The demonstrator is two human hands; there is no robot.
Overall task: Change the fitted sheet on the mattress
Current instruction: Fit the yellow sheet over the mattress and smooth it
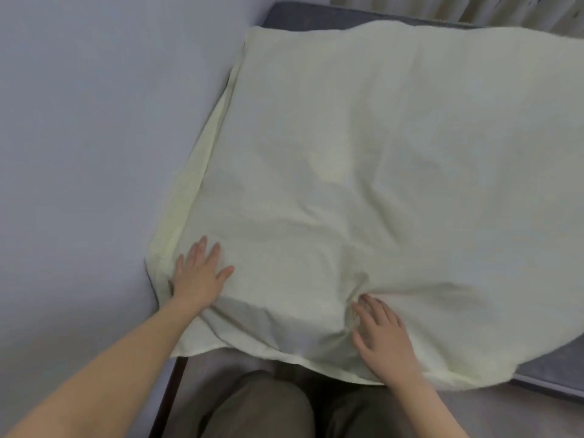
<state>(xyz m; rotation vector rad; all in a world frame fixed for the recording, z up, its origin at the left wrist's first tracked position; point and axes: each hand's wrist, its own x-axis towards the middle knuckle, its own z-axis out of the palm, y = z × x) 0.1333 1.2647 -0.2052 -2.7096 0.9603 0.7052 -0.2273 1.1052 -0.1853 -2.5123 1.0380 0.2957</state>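
A pale yellow fitted sheet [363, 159] lies spread over a grey-blue mattress [550, 371], covering most of it and creased near the front. My left hand [199, 276] rests flat with spread fingers on the sheet's near left corner, beside the wall. My right hand [382, 339] lies on the sheet near its front edge, fingers straight, with the fabric bunched into folds at the fingertips. Bare mattress shows at the front right and along the far edge.
A light grey wall [94, 137] runs along the left side of the bed. A patterned curtain [458, 11] hangs behind the far end. A dark bed frame post [170, 396] stands at the near left corner. My knees in brown trousers [262, 409] are below.
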